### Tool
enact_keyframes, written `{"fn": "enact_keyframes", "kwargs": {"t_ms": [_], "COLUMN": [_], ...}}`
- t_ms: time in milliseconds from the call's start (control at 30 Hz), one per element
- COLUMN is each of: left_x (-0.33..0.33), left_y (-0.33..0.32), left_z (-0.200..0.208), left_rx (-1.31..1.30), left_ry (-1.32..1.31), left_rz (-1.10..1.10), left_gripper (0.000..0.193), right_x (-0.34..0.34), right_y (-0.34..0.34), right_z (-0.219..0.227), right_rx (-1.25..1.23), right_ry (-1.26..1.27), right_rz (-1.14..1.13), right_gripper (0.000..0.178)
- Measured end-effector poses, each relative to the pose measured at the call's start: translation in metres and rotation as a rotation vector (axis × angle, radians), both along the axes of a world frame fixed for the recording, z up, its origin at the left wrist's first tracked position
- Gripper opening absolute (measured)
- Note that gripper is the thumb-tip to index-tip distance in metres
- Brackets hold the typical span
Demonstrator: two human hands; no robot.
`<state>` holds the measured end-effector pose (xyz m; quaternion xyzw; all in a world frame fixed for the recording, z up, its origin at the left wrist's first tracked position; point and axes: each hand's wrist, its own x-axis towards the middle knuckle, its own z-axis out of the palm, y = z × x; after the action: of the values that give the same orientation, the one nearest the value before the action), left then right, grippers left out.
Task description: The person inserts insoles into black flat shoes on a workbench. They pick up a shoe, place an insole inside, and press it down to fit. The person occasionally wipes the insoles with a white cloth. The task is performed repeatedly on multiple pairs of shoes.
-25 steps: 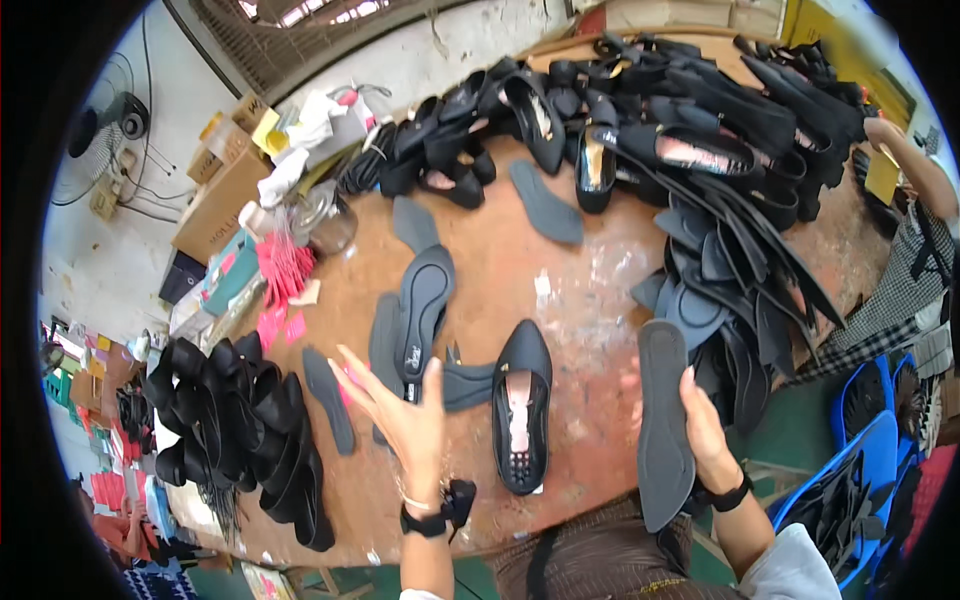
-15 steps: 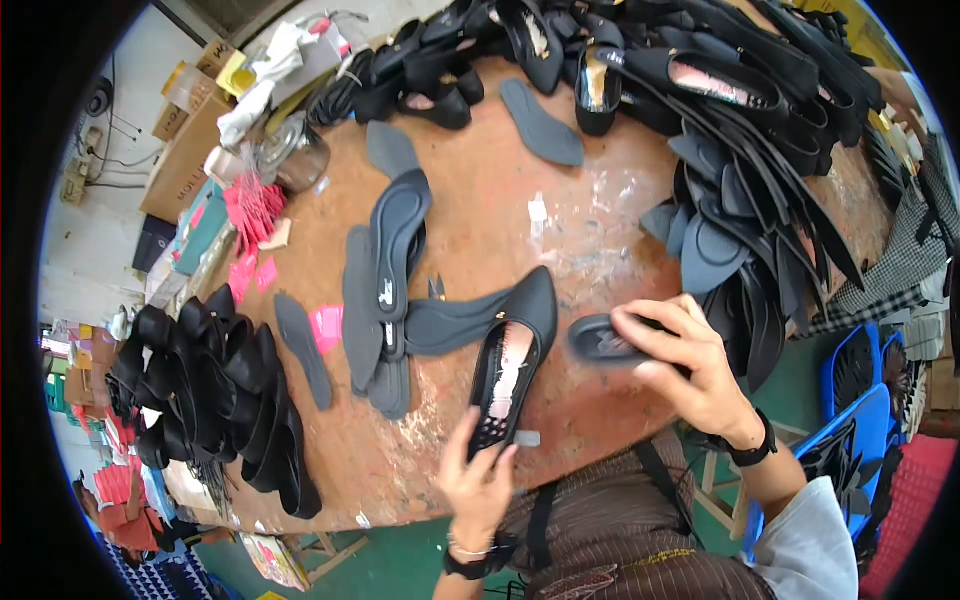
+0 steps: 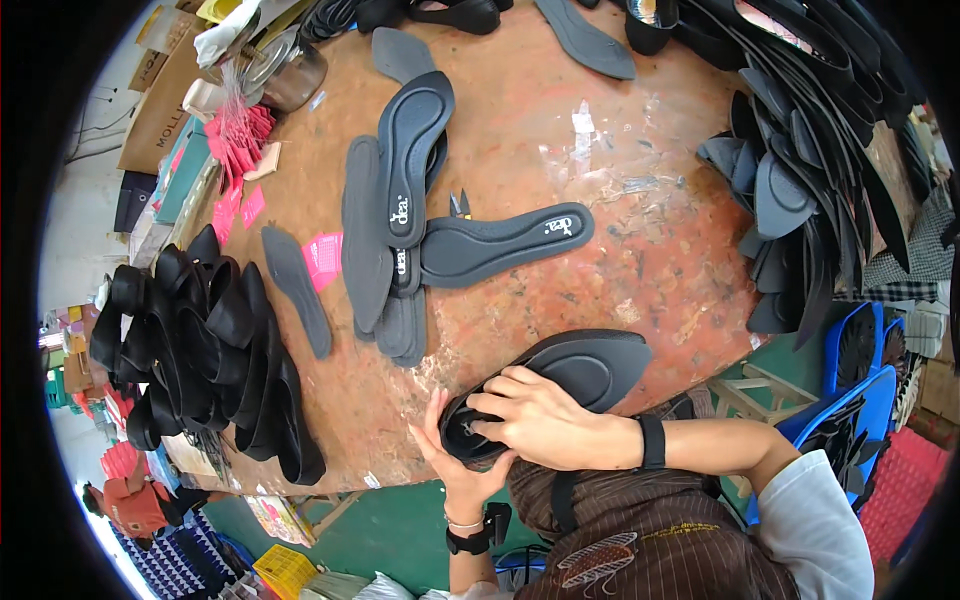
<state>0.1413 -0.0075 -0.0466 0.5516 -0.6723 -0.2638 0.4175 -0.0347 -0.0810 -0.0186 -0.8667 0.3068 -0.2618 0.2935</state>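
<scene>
A black flat shoe [image 3: 452, 415] lies near the table's front edge, its heel toward me. My left hand [image 3: 460, 478] is wrapped round the shoe's heel. A dark grey insole [image 3: 612, 368] lies along the shoe, its heel end down in the opening and its wide front still above the upper. With bent fingers my right hand [image 3: 540, 418] holds the insole near its heel and presses it inside. The right hand covers the insole's middle. Further off lies another printed insole [image 3: 505, 245], next to a small stack of insoles [image 3: 412, 150].
Black shoes [image 3: 200, 350] stand piled at the left, with a loose grey insole [image 3: 295, 285] beside them. Many insoles [image 3: 785, 195] are heaped at the right. Small snips [image 3: 459, 205] and pink tags [image 3: 322, 258] lie mid-table. A glass jar [image 3: 290, 75] stands at the back left.
My right hand has brought the insole leftward into the shoe's heel. The shoe has come nearer and turned, and my left hand now cups its heel. The view has shifted.
</scene>
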Motion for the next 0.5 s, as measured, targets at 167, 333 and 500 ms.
{"fn": "enact_keyframes", "kwargs": {"t_ms": [167, 333, 500], "left_x": [0.003, 0.011, 0.017], "left_y": [0.002, -0.006, -0.016], "left_z": [-0.012, -0.003, 0.0], "left_rx": [0.01, 0.112, 0.05], "left_ry": [0.029, 0.126, 0.008], "left_rz": [-0.021, -0.075, -0.112], "left_gripper": [0.14, 0.109, 0.052], "right_x": [0.005, 0.007, 0.012], "right_y": [-0.001, 0.003, 0.001], "right_z": [-0.013, -0.014, -0.028], "right_rx": [0.106, 0.002, 0.128], "right_ry": [-0.018, 0.071, -0.005], "right_rz": [0.039, 0.113, 0.314], "right_gripper": [0.028, 0.036, 0.035]}}
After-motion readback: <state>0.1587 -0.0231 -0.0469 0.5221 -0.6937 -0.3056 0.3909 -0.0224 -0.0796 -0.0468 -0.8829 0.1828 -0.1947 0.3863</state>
